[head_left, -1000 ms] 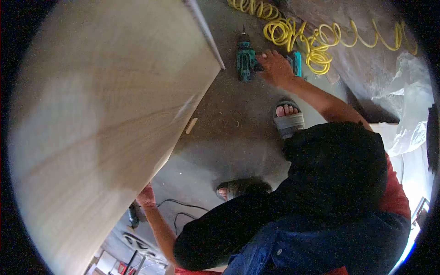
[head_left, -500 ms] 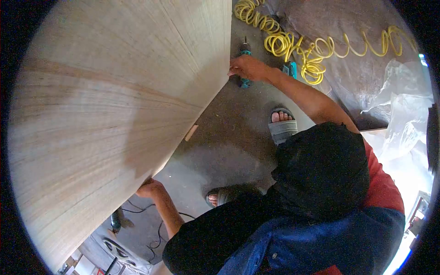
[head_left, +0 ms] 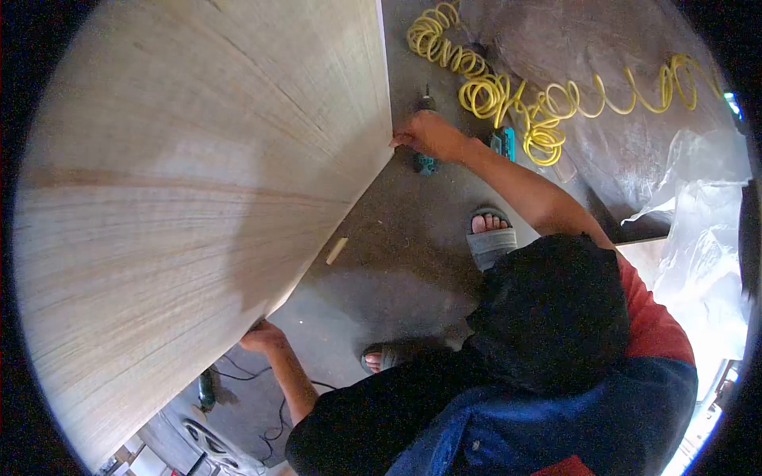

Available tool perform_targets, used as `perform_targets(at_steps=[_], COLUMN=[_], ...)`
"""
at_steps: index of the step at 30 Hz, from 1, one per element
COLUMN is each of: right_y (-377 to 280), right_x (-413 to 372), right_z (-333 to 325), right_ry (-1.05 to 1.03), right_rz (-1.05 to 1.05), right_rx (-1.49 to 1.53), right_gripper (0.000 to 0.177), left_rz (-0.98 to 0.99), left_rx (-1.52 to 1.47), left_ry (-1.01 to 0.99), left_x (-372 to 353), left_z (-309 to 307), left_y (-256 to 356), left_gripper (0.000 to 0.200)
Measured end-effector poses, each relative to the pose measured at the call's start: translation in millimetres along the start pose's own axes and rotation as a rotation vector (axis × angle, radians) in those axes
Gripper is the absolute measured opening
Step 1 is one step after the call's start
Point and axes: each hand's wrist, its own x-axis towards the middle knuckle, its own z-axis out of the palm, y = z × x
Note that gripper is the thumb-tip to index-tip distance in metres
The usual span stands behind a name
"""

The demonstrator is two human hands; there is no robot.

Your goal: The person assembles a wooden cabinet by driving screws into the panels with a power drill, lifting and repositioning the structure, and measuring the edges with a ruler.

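A large pale wooden panel [head_left: 175, 206] with streaky grain fills the left of the head view, tilted above the floor. My right hand [head_left: 432, 136] is closed on its edge near the far corner, fingertips pinched at the rim. Lower down, my left hand [head_left: 266, 337] grips the near edge, with part of its fingers hidden by the panel. A teal and black cordless drill [head_left: 426, 164] lies on the floor just beyond my right hand, which partly covers it. Beneath the panel's edge rests a small wood strip [head_left: 336, 251].
Coiled yellow air hose [head_left: 548, 143] lies on the floor at upper right, beside a teal battery-like block [head_left: 503, 143]. Clear plastic sheeting [head_left: 698, 214] hangs at the right. A black cable [head_left: 278, 420] and a dark green tool [head_left: 206, 390] sit at lower left. My sandalled feet are close by.
The panel's far corner has shifted slightly left and down with my right hand, exposing more floor beside the small wood strip. Both hands keep their hold.
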Motion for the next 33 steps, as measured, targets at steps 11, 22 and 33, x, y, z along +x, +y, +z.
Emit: perform_targets(at_steps=[11, 22, 33], right_y=[-106, -168, -176], right_x=[29, 57, 50], right_z=[-124, -182, -186], right_ry=[0.659, 0.756, 0.712], right_rz=[-0.249, -0.423, -0.378], right_rx=[0.715, 1.060, 1.043], right_gripper=[0.024, 0.022, 0.018], left_rz=[0.098, 0.237, 0.587], left_rx=[-0.338, -0.630, -0.459], left_ry=[-0.182, 0.171, 0.075], left_x=[15, -6, -14], left_z=[-11, 17, 25], left_y=[125, 336, 337], left_gripper=[0.056, 0.065, 0.065])
